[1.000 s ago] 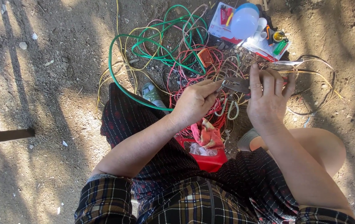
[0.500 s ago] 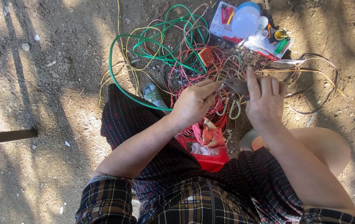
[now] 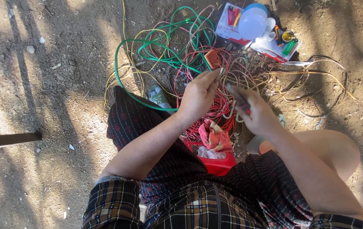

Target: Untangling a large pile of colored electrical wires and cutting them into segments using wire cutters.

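I sit on bare dirt over a tangle of wires [image 3: 215, 72], green, red, yellow and white. My left hand [image 3: 198, 95] is closed, pinching a thin wire end between thumb and fingers above the red strands. My right hand [image 3: 256, 114] is blurred and grips a small dark tool with red handles, its tip pointing toward the left hand. Just below both hands, a red box [image 3: 215, 163] with a pink cloth [image 3: 215, 135] on it lies by my lap.
At the top lie a white bulb [image 3: 251, 23], a red-and-white packet [image 3: 230, 19] and small tools [image 3: 285, 40]. A thick green cable [image 3: 130, 85] loops left. Brown wires [image 3: 317, 80] sprawl right. A wooden stick [image 3: 7, 140] lies at far left.
My right hand has dropped from beside the left hand, moving lower and turning with the tool. The left hand has stayed over the wires, still pinching.
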